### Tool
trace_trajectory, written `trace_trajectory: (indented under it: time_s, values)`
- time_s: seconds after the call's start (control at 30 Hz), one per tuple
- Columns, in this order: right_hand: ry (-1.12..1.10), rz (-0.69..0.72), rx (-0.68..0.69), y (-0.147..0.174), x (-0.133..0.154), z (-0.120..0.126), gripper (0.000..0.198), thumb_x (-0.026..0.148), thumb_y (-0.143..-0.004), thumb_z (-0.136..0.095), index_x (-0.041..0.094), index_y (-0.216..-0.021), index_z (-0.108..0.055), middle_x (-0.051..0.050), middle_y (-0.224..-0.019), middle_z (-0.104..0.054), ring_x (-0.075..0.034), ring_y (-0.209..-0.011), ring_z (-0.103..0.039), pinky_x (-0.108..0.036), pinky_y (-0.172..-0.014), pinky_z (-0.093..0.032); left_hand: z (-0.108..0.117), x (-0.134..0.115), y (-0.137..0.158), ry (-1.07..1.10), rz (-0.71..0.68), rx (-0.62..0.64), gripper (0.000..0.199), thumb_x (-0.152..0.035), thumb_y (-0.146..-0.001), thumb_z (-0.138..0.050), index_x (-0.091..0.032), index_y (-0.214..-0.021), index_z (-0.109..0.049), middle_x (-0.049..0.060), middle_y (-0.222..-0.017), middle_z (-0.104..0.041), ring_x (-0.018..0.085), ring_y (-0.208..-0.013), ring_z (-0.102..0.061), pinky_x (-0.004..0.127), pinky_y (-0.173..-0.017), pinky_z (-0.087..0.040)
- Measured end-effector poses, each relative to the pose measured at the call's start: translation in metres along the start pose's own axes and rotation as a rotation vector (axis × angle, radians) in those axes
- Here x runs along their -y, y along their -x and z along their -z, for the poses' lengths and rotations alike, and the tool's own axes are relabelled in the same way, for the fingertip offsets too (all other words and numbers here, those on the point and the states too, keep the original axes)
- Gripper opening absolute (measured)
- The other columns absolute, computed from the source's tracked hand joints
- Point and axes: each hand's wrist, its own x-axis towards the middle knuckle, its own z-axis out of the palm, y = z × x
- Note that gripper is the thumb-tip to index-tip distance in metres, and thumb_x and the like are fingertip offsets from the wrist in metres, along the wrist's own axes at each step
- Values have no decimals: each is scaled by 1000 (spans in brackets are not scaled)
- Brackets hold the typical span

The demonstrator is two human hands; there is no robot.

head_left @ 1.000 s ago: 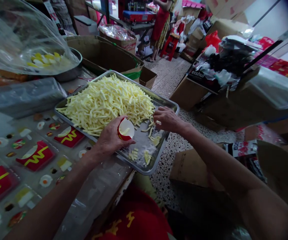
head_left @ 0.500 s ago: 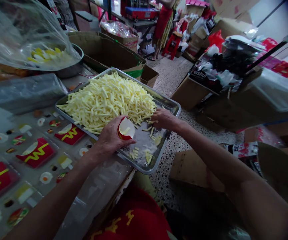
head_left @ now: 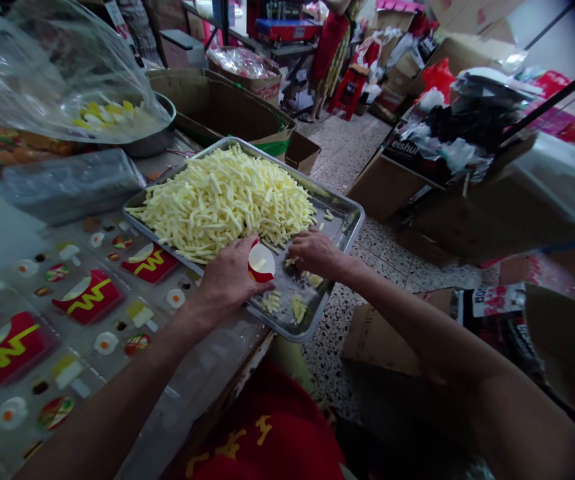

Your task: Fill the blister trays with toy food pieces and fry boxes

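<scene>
My left hand (head_left: 231,275) is wrapped round a small red and white fries box (head_left: 262,259), its opening facing up; something pale shows inside. A heap of pale yellow toy-like fries (head_left: 232,197) fills the back and left of a metal tray (head_left: 355,217). My right hand (head_left: 316,253) is down in the tray beside the box, fingers curled at loose fries. Whatever lies between its fingertips is too small or hidden to make out. Small clusters of fries (head_left: 297,309) lie near the tray's front corner.
Left of the tray, clear packs with red fries boxes (head_left: 88,295) and small food pieces cover the table. Behind are a plastic-covered pan (head_left: 167,120) and a large open carton (head_left: 217,100). Cartons (head_left: 392,340) stand on the right floor; a person (head_left: 330,53) is farther back.
My right hand has moved left and nearer to the box, away from the tray's right side. My left hand still holds the box. The whole view has shifted slightly.
</scene>
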Motion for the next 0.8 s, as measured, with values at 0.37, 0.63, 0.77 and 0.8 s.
trace_trajectory:
  time_s: [0.37,0.63,0.77,0.8]
  values:
    - [-483,-441,-430,-25,91,-1,13,23,-90,-61,20,-83,-72,-7,-79,-69,-21,-74,-61,-34,-65,-48,-32,-15,3,-98,117,-205,41,-25,-86,-65,-14,-125,-59,16,-119,-68,31,-111,-65,41,-98,-49]
    - [-548,-331,-404,-26,93,23,20,26,-97,-56,20,-93,-75,-7,-89,-71,-20,-81,-64,-33,-73,-49,-14,-13,-2,-97,57,-357,46,-26,-88,-60,-6,-129,-59,18,-120,-67,32,-112,-63,42,-100,-48]
    - [-576,-436,-530,-68,87,49,19,37,-86,-70,19,-82,-76,-2,-70,-67,-16,-68,-59,-29,-65,-41,25,-8,-13,-101,62,-470,63,-31,-79,-71,-6,-135,-56,17,-125,-65,33,-117,-60,44,-104,-47]
    - [-549,-407,-527,-79,91,56,19,35,-86,-69,18,-79,-76,-1,-66,-64,-15,-67,-57,-28,-65,-39,33,-6,-15,-106,64,-489,62,-30,-80,-70,-6,-136,-55,17,-126,-64,33,-118,-60,45,-105,-46]
